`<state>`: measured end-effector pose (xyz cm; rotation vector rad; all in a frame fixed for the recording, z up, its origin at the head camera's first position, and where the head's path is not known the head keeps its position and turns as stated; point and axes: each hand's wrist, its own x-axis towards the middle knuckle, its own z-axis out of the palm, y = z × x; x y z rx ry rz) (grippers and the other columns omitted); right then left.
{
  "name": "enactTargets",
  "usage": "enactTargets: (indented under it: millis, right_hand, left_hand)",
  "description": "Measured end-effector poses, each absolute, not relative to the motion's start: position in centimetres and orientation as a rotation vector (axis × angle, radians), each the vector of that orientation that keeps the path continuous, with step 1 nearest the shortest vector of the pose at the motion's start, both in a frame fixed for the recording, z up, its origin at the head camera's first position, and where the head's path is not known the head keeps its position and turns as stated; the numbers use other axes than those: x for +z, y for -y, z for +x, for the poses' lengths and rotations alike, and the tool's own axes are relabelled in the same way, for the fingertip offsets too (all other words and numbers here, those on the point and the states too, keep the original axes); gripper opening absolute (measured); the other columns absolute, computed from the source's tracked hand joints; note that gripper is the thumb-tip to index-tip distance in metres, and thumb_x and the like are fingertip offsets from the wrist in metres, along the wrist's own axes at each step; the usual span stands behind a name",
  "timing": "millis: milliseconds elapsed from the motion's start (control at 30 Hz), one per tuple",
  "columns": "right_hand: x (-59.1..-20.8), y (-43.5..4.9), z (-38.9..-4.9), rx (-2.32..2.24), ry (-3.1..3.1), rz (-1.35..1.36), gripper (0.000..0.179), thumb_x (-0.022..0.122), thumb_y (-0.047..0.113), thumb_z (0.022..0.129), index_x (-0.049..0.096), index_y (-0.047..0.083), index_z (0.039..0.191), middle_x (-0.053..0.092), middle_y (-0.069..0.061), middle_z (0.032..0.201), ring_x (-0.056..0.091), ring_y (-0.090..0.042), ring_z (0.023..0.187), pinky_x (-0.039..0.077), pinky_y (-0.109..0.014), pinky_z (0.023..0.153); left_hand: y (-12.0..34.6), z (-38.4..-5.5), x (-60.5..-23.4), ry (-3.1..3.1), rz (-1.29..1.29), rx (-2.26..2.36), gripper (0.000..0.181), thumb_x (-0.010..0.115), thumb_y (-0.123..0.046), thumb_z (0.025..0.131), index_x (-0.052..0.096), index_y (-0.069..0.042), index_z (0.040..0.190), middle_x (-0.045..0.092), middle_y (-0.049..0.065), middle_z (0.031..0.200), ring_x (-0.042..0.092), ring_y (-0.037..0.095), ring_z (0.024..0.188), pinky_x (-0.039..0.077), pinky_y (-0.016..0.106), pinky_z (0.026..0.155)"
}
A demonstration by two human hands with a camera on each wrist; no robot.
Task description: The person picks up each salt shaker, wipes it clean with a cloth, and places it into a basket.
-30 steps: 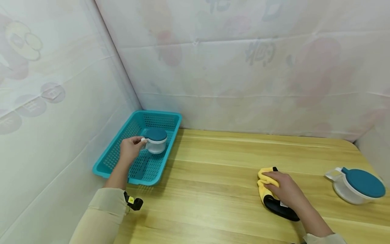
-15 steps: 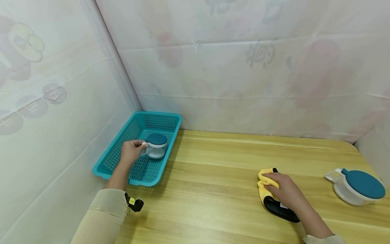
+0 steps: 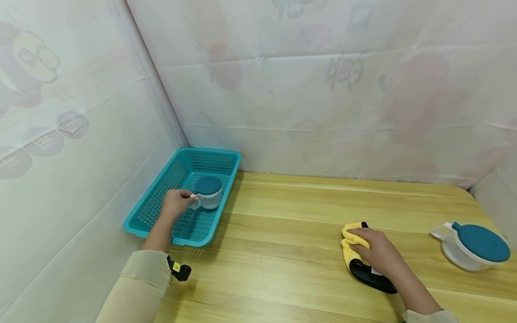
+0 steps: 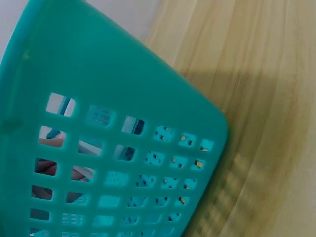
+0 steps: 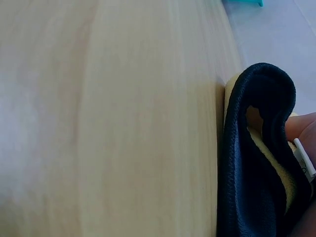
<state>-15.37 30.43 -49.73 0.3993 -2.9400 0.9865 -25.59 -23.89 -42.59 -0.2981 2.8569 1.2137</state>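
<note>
In the head view, my left hand [image 3: 174, 204] reaches over the near side of a teal basket [image 3: 231, 190]. Thumb and fingers pinch the white handle of a clear jar with a blue lid [image 3: 208, 185], which is upright inside the basket, toward its right wall. The left wrist view is mostly filled by the perforated basket wall [image 4: 123, 74], with bits of hand and jar showing through the holes. My right hand [image 3: 379, 252] grips a folded yellow cloth with black edging [image 3: 349, 255] on the table. In the right wrist view the cloth's black edge [image 5: 229, 163] forms a loop beside the fingers.
A second clear jar with a blue lid [image 3: 483, 244] stands at the table's right, its handle pointing left. The wooden table [image 3: 274, 251] meets printed white curtains [image 3: 291, 103] at the back and left. The basket sits in that left corner.
My left hand has lowered the jar in the basket and shifted slightly right and nearer. The right hand stays in place with the cloth.
</note>
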Motion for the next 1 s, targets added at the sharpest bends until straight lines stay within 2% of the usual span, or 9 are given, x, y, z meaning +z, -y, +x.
enactTargets:
  millis: [100, 200, 300, 467, 700, 767, 833, 900, 1000]
  right_hand:
    - [-49.89, -30.49, -15.43, 0.989, 2.94, 0.4, 0.043, 0.073, 0.01, 0.087, 0.063, 0.005, 0.129, 0.063, -0.021, 0.127, 0.057, -0.046, 0.115, 0.05, -0.059, 0.089]
    - [-50.04, -30.49, -15.43, 0.994, 2.941, 0.394, 0.042, 0.073, 0.01, 0.087, 0.064, 0.006, 0.129, 0.063, -0.021, 0.127, 0.058, -0.046, 0.115, 0.051, -0.058, 0.089]
    - [-50.09, -30.47, -15.42, 0.998, 2.943, 0.388, 0.042, 0.073, 0.011, 0.088, 0.064, 0.006, 0.129, 0.063, -0.021, 0.128, 0.057, -0.046, 0.116, 0.05, -0.059, 0.09]
    - [-50.0, -30.44, -15.39, 0.996, 2.939, 0.393, 0.043, 0.073, 0.01, 0.088, 0.063, 0.006, 0.129, 0.062, -0.021, 0.128, 0.057, -0.047, 0.116, 0.05, -0.06, 0.09]
    - [-49.81, -30.47, -15.37, 0.994, 2.935, 0.402, 0.043, 0.073, 0.009, 0.087, 0.063, 0.005, 0.129, 0.062, -0.022, 0.128, 0.056, -0.047, 0.116, 0.049, -0.061, 0.091]
    - [-49.8, -30.47, -15.35, 0.995, 2.938, 0.402, 0.043, 0.073, 0.009, 0.087, 0.063, 0.005, 0.129, 0.062, -0.022, 0.128, 0.056, -0.048, 0.117, 0.048, -0.061, 0.091]
    - [-49.81, -30.48, -15.31, 0.998, 2.939, 0.403, 0.044, 0.073, 0.01, 0.087, 0.063, 0.005, 0.129, 0.062, -0.022, 0.128, 0.055, -0.048, 0.117, 0.048, -0.061, 0.091]
    - [-49.8, -30.49, -15.3, 0.995, 2.939, 0.403, 0.044, 0.073, 0.009, 0.087, 0.063, 0.005, 0.129, 0.062, -0.022, 0.128, 0.056, -0.048, 0.117, 0.049, -0.061, 0.091]
    - [-49.83, -30.45, -15.34, 0.991, 2.939, 0.403, 0.043, 0.073, 0.009, 0.087, 0.063, 0.005, 0.129, 0.062, -0.022, 0.128, 0.056, -0.048, 0.116, 0.049, -0.06, 0.09]
  left_hand:
    - [23.9, -25.68, -42.87, -2.874, -0.25, 1.137, 0.03, 0.065, -0.02, 0.096, 0.07, 0.004, 0.114, 0.063, 0.025, 0.122, 0.059, 0.038, 0.109, 0.053, 0.044, 0.08]
    - [23.94, -25.82, -43.09, -2.879, -0.226, 1.089, 0.023, 0.067, -0.019, 0.095, 0.072, 0.003, 0.098, 0.067, 0.021, 0.101, 0.058, 0.03, 0.087, 0.049, 0.036, 0.068]
    - [23.95, -25.86, -43.25, -2.874, -0.224, 1.054, 0.021, 0.069, -0.02, 0.093, 0.072, 0.0, 0.087, 0.067, 0.015, 0.094, 0.051, 0.022, 0.077, 0.042, 0.032, 0.061]
    - [23.89, -25.77, -43.31, -2.866, -0.209, 1.048, 0.02, 0.07, -0.021, 0.092, 0.076, -0.001, 0.095, 0.07, 0.019, 0.108, 0.058, 0.023, 0.087, 0.045, 0.032, 0.065]
    - [23.87, -25.91, -43.27, -2.856, -0.203, 1.051, 0.022, 0.07, -0.022, 0.092, 0.076, -0.001, 0.097, 0.07, 0.02, 0.11, 0.06, 0.027, 0.093, 0.048, 0.035, 0.068]
    - [23.86, -25.98, -43.31, -2.858, -0.207, 1.048, 0.021, 0.071, -0.022, 0.092, 0.076, -0.001, 0.094, 0.071, 0.017, 0.104, 0.059, 0.025, 0.088, 0.047, 0.034, 0.066]
    - [23.89, -26.04, -43.34, -2.849, -0.203, 1.051, 0.022, 0.071, -0.022, 0.092, 0.073, -0.001, 0.086, 0.07, 0.012, 0.089, 0.052, 0.02, 0.076, 0.041, 0.031, 0.061]
    - [23.9, -26.1, -43.39, -2.838, -0.203, 1.06, 0.024, 0.071, -0.022, 0.092, 0.069, -0.001, 0.079, 0.064, 0.006, 0.075, 0.044, 0.018, 0.068, 0.035, 0.031, 0.058]
    - [23.98, -26.16, -43.41, -2.823, -0.199, 1.068, 0.028, 0.07, -0.022, 0.092, 0.063, -0.003, 0.073, 0.054, 0.001, 0.065, 0.036, 0.018, 0.063, 0.031, 0.032, 0.056]
